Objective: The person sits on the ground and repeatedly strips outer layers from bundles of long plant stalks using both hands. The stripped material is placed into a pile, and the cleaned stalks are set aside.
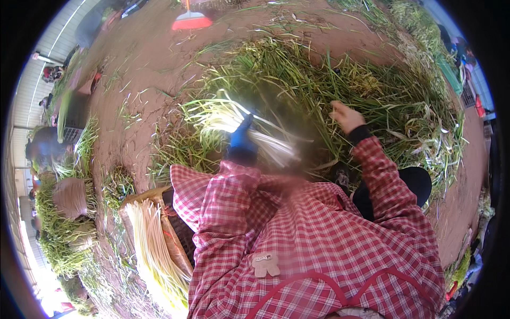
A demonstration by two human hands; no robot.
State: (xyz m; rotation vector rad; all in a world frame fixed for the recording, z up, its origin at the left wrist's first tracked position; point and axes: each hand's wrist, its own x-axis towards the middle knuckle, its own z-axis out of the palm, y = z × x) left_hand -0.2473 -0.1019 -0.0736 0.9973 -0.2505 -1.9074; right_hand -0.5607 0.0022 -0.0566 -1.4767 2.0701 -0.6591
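Observation:
My left hand (244,135), in a blue glove, is closed around a bunch of pale garlic-shoot-like stalks (217,115) in front of my chest. One end of the bunch points up-left; the other, blurred by motion, points down-right. Bare and apart from the bunch, my right hand (347,116) hovers over a heap of green leaves and stems (295,67). Its fingers are partly curled, and whether a thin piece is between them is unclear. Beside my left elbow, a long bundle of pale stalks (153,239) lies in a crate lined with brown material (175,243).
A red-edged broom or dustpan (192,22) is on the earthen floor at the top. Piled greens (48,223) and a tied bundle (71,197) lie at the left, near blurred people. A green crate (448,73) is at the right. Leaf scraps surround my feet.

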